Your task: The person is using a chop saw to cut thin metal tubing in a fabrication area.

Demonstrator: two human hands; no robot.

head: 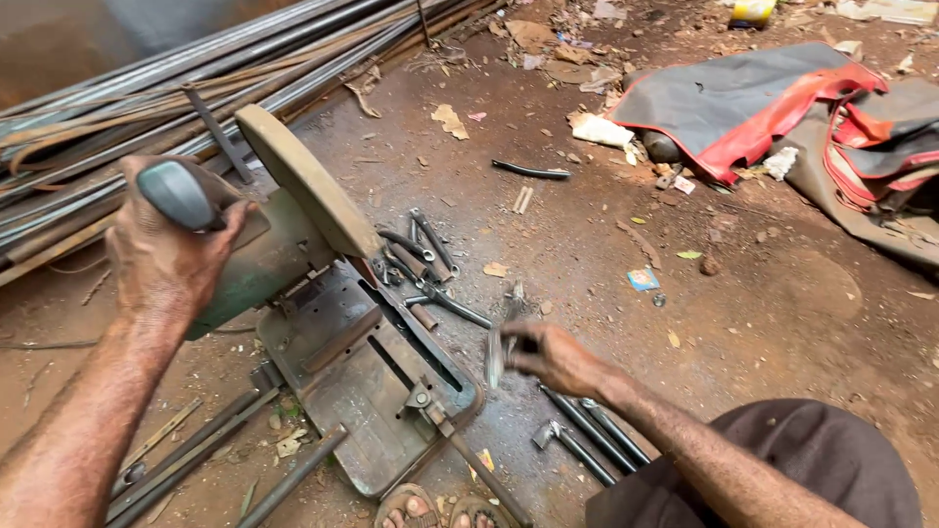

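Left hand (161,259) wraps the chop saw's grey handle (176,196), disc (308,181) raised. Right hand (553,357), at 4 o'clock from the saw base (362,381), pinches a short steel rod (496,357): stiff, light, likely sharp-ended; grip mid-length.

Both forearms are seen bare; no sleeves, gloves, watch or rings are visible. The left hand (166,256) and right hand (550,357) are uncovered, and dust and grime are seen on the forearms. Veins and sinews are marked along both forearms. A dark brown garment (782,460) is worn over the lap or knee at lower right, plain, without print. Bare toes (421,509) are seen at the bottom edge, with straps of open sandals across them; sandal colour cannot be told clearly. The rest of the body is out of view.
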